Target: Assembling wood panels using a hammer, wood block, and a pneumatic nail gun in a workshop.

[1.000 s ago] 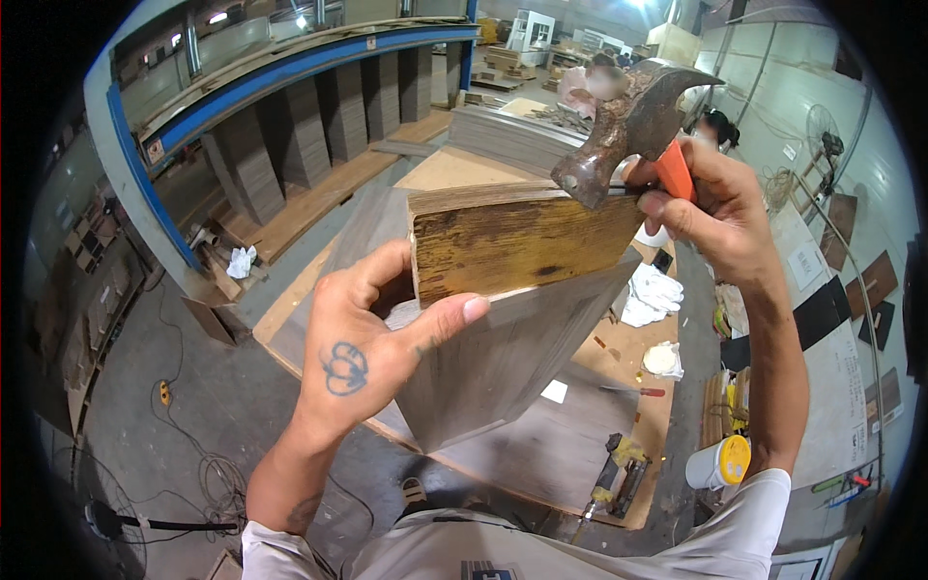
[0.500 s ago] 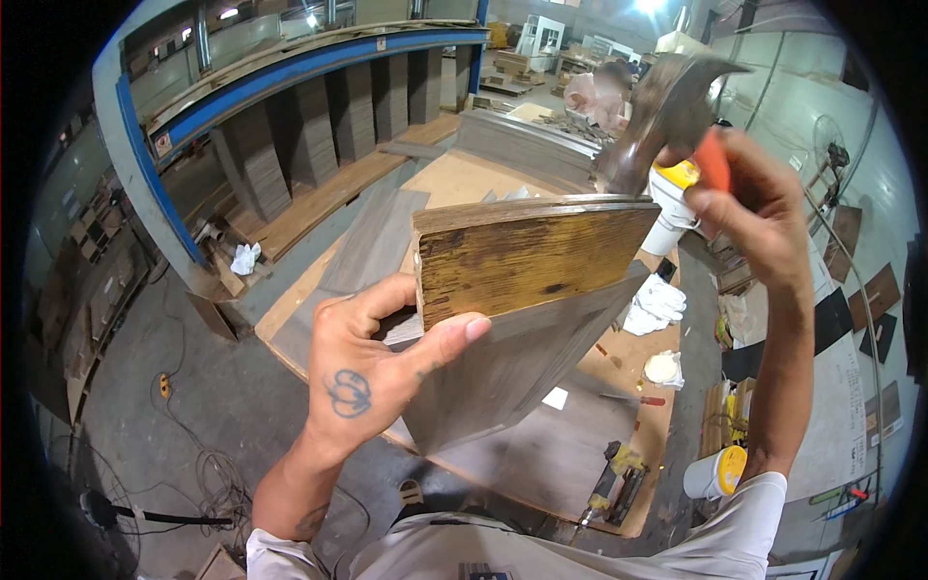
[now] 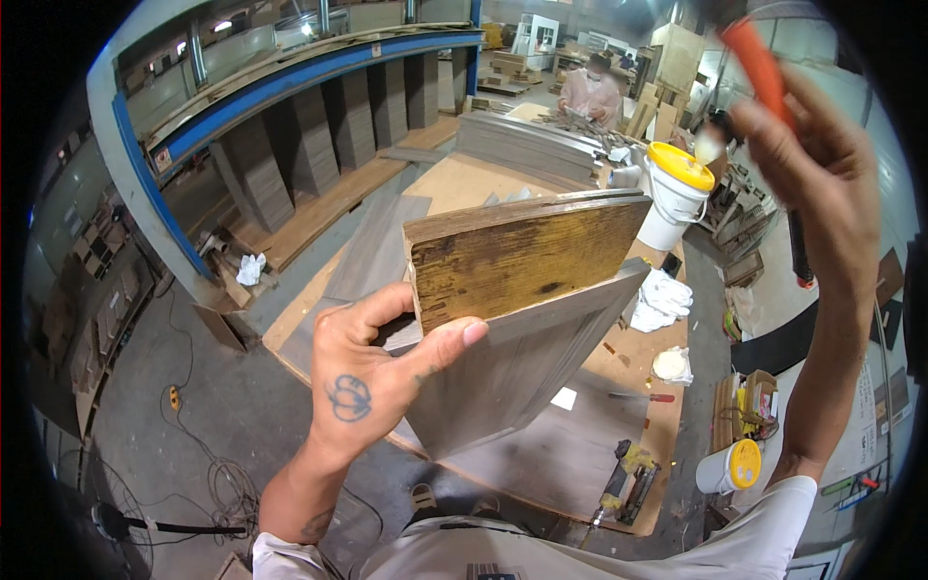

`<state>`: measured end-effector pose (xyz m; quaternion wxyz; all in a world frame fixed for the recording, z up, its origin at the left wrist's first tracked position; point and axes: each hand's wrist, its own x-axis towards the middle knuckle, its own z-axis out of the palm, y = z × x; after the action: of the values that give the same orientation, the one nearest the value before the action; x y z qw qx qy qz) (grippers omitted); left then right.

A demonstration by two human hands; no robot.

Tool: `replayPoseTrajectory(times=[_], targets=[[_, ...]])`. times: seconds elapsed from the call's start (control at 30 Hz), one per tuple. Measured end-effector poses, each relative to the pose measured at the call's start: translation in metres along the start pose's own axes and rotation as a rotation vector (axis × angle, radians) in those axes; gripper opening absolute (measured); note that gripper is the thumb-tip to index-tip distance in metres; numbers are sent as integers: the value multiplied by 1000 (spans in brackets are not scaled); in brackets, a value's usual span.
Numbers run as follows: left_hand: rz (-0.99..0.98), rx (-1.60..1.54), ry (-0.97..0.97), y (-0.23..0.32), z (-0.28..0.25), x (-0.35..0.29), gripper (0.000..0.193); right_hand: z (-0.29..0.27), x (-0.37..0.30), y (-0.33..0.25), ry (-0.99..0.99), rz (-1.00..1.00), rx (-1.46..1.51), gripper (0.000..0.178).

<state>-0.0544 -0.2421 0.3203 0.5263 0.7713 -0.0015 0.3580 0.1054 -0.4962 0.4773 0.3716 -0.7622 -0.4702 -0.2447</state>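
My left hand (image 3: 356,382) is closed on the left end of a wooden block (image 3: 532,259), thumb against its stained yellow-brown face. This block stands along the upper edge of a grey wood-grain panel (image 3: 512,382), which is held upright and slanted over the workbench. Whether the two are joined cannot be seen. At the upper right, my right hand (image 3: 822,164) is wrapped round the red and black handle of a hammer (image 3: 756,66), raised apart from the block. The hammer's head is blurred and hardly shows at the top rim.
On the workbench (image 3: 662,454) lie a nail gun (image 3: 623,478), a red-handled tool (image 3: 661,397) and white gloves (image 3: 662,300). A yellow-lidded bucket (image 3: 667,208) stands beyond. Panel stacks (image 3: 256,179) fill a blue-framed press at left. A co-worker (image 3: 588,92) is farther back.
My right hand has lifted the hammer up and to the right, away from the block's top right end. My left hand, the block and the panel have hardly moved.
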Motion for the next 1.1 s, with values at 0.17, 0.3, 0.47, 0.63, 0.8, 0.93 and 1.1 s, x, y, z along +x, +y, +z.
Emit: replayPoseTrajectory(times=[0.17, 0.3, 0.47, 0.63, 0.8, 0.93, 1.1], targets=[[-62, 48, 0, 1, -6, 0, 24, 44, -10, 4, -155, -245, 21, 47], [-48, -15, -9, -2, -3, 0, 24, 5, 3, 4, -85, 139, -33, 47], [-100, -18, 9, 0, -2, 2, 26, 13, -1, 5, -36, 53, -142, 51], [-94, 14, 21, -1, -1, 1, 26, 12, -3, 7, 28, -2, -122, 48], [-110, -24, 10, 1, -5, 1, 26, 40, -7, -13, -238, -139, -92, 41], [-75, 28, 13, 1, 0, 2, 27, 13, -3, -6, -64, 131, -24, 40], [-98, 59, 24, 0, -4, 1, 27, 32, -8, -9, -216, -16, -46, 40]])
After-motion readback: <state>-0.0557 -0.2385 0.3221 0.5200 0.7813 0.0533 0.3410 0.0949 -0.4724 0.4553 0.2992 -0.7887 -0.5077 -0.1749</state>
